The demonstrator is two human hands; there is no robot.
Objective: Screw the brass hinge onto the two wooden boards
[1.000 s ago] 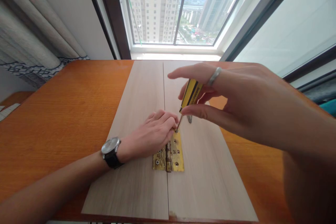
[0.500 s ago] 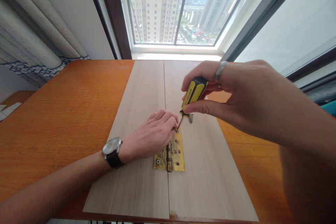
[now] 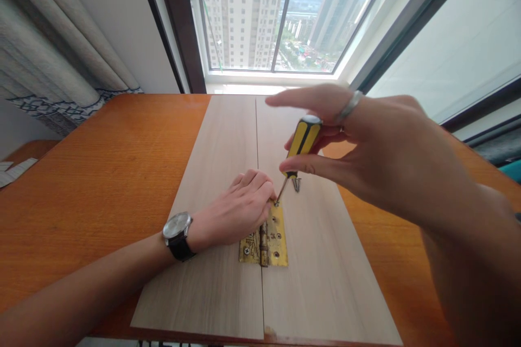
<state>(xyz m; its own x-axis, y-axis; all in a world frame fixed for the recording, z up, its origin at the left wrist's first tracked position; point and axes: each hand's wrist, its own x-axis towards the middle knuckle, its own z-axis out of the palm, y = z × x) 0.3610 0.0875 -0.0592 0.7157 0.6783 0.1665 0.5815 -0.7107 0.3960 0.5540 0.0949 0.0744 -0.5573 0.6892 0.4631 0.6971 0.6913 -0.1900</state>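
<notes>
A screwdriver (image 3: 303, 141) with a yellow and black handle is in my right hand (image 3: 366, 130). My thumb and lower fingers grip the handle, while the index finger stretches out above it. Its thin shaft slants down to a screw (image 3: 277, 204) at the top right corner of a worn brass hinge (image 3: 278, 244). Over the upper left of that hinge lies my left hand (image 3: 248, 209), fingers curled and pressed together close to the screwdriver tip. Its fingertips are partly hidden. The hinge spans the seam between two pale wooden boards (image 3: 325, 276).
Several loose screws (image 3: 297, 184) lie on the right board just beyond the hinge. Beneath the boards is an orange-brown wooden table (image 3: 122, 173). A window (image 3: 285, 27) is behind the table, and a curtain (image 3: 49, 38) hangs at the left.
My right index finger has lifted off the handle's end and stretched out to the left. The screwdriver handle has shifted slightly right. My left hand stays on the hinge.
</notes>
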